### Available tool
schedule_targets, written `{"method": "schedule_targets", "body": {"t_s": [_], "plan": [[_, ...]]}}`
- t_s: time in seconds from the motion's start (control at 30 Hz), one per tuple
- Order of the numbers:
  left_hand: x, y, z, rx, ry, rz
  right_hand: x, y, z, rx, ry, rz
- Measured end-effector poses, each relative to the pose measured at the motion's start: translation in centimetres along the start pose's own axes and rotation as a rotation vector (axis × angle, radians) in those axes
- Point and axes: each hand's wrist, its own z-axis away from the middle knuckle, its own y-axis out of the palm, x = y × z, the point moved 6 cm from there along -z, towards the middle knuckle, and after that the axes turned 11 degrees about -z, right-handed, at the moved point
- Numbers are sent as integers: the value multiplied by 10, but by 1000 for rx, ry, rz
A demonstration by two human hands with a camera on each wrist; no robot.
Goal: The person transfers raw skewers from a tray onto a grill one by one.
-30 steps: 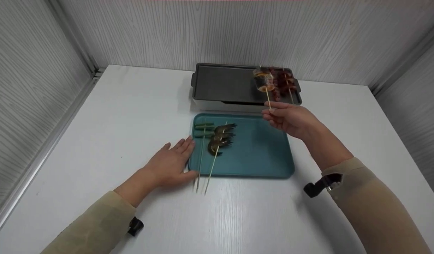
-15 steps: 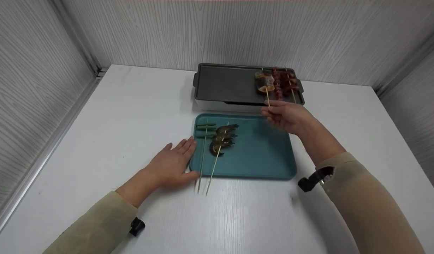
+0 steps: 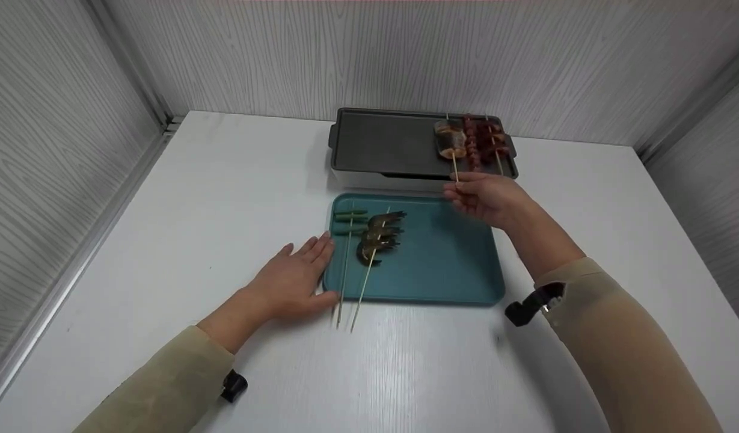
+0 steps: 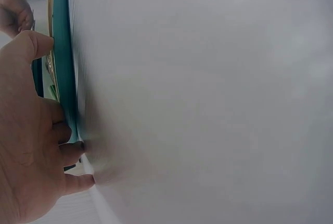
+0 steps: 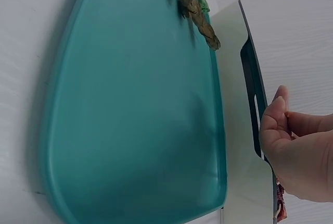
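My right hand pinches the bare stick of a skewer with a thick, fish-like chunk. The chunk lies on the dark griddle, left of two reddish skewers; that stick is hidden in the right wrist view, where the hand is at the griddle's front edge. My left hand rests at the left edge of the teal tray, thumb by the sticks. In the left wrist view its fingers reach the tray's side and the table. On the tray lie a shrimp skewer and a green vegetable skewer.
A thin skewer of small red pieces and a wider dark red one lie at the griddle's right end. The griddle has a pale base and stands just behind the tray. Wood-grained walls enclose the white table.
My right hand has lowered the fish-like skewer slightly, and its chunk has come down onto the griddle beside the red ones. The left hand stays at the tray's edge.
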Motion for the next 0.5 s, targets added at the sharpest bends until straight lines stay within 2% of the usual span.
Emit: {"method": "schedule_targets", "body": {"t_s": [0.5], "plan": [[0,0,-3,-1,6,-13,-4,-4,1,0,6,-24]]}}
